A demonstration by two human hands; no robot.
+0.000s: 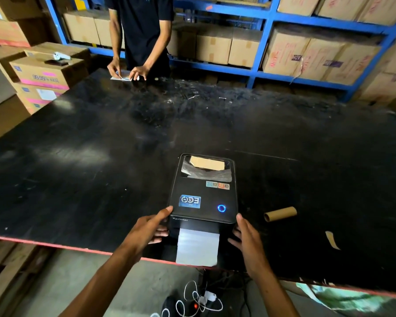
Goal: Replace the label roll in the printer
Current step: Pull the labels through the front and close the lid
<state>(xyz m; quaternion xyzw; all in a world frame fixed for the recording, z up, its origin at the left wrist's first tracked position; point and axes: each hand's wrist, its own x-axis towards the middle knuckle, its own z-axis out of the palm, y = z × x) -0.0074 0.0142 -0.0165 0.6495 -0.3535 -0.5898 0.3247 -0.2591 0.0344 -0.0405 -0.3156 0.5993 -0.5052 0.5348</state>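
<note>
Both hands, left hand (150, 227) and right hand (246, 234), fingers spread, bracing the closed printer (204, 193) at lower centre, label strip (197, 245) fed out, spent core (280, 213) discarded right.

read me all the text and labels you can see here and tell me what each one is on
"Xprinter": front edge of the printer.
"ECO", mirrored: blue sticker on its lid.
"ADV": purple tape on the shelf boxes.
Too blurred to read: small coloured stickers on the lid, print on the pink-striped boxes.
</note>
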